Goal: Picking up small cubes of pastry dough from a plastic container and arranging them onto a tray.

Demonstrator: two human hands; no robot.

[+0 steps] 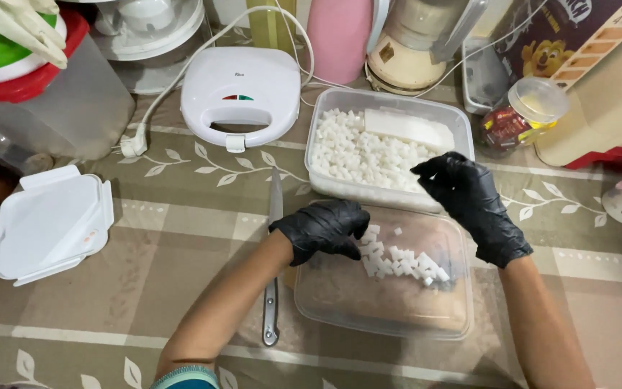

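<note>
Two hands in black gloves are working over a desk (181,223) covered with a leaf-patterned cloth. The left hand (323,229) is resting curled on a pile of small white cubes (397,261) lying on an upturned clear lid (383,270); the cubes are touching and spreading just right of its fingers. The right hand (469,202) is hovering with fingers (433,171) pinched together over the near edge of a clear container (389,148) full of white cubes; whether they are holding a cube cannot be told. A knife (273,252) is lying just left of the left fingers, with open cloth beyond it.
</note>
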